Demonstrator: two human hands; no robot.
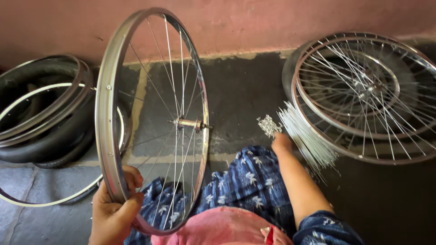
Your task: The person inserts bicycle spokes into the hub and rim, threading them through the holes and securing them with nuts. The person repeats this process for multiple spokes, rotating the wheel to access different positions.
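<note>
I see my left hand (pixel 113 213) closed around the rim of a spoked bicycle wheel (pixel 152 120), held upright on edge over my blue patterned lap. My right hand (pixel 281 143) reaches out to a bundle of loose spokes (pixel 306 138) on the dark floor (pixel 240 95), beside a small pile of spoke nipples (pixel 269 125). Finished wheels (pixel 368 95) lie stacked to the right; bare rims and tyres (pixel 43 113) lie to the left.

Bicycle wheel repair or building workshop, floor-level work. Bare dark stone floor (pixel 245 95), cracked and stained, against a worn pink wall (pixel 272 22). Stack of finished spoked wheels (pixel 368 95) by the floor's right edge; loose rims and black tyres (pixel 41 118) piled at the left edge. Bundle of loose spokes (pixel 306 136) and a heap of small metal nipples (pixel 269 125) lie between.
</note>
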